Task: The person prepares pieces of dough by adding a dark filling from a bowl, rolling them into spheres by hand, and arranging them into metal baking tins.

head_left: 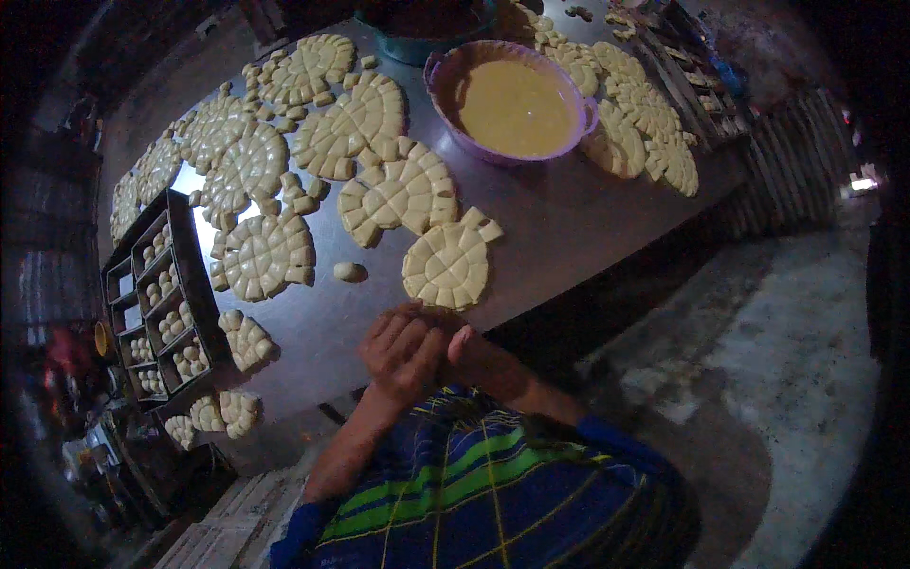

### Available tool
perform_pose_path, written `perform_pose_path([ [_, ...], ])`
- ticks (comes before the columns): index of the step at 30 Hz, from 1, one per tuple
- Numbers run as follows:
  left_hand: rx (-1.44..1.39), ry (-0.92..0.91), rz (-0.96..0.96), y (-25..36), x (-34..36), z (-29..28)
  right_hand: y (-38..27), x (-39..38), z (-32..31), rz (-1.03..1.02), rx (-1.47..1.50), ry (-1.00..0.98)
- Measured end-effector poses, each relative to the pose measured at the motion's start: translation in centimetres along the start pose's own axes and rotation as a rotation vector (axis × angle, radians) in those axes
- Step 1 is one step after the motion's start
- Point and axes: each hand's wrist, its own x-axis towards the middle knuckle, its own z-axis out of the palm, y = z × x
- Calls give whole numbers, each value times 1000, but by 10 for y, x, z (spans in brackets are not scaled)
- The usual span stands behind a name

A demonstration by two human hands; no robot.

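My left hand (pixel 404 349) and my right hand (pixel 482 360) are pressed together in front of me, at the near edge of the metal table. The left fingers are curled over, knuckles up. Of the right hand, the thumb shows plainly, while its fingers are mostly tucked behind the left hand. Whatever lies between the palms is hidden. Just beyond my fingertips lies a round, flat dough disc (pixel 445 267), scored into wedges, with small dough tabs at its upper right. A single small dough ball (pixel 350 272) sits to its left.
Several scored dough rounds (pixel 398 194) spread across the table (pixel 559 228). A purple basin (pixel 464 142) of yellow liquid stands at the back, beside a teal basin (pixel 408 47). A dark divided tray (pixel 194 284) holds dough balls at left. More dough pieces (pixel 621 142) lie far right.
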Motion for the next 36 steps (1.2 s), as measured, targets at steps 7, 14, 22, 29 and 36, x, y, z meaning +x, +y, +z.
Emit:
perform_pose_path([
  [7, -233, -48, -106, 10, -30, 26, -35, -42, -19, 126, 124, -79],
  [14, -986, -292, -520, 18, 36, 40, -42, -49, -35, 108, 334, 64],
  [22, -733, -128, -922, -36, -3, 28, -48, 32, -207, 118, 179, 575],
  [29, -525, 78, -1020, -75, -32, -16, -75, 166, -289, 46, -1158, -6],
  [36, -489, 354, -1100, -113, -65, -32, -62, 217, -318, 194, -1191, -345],
])
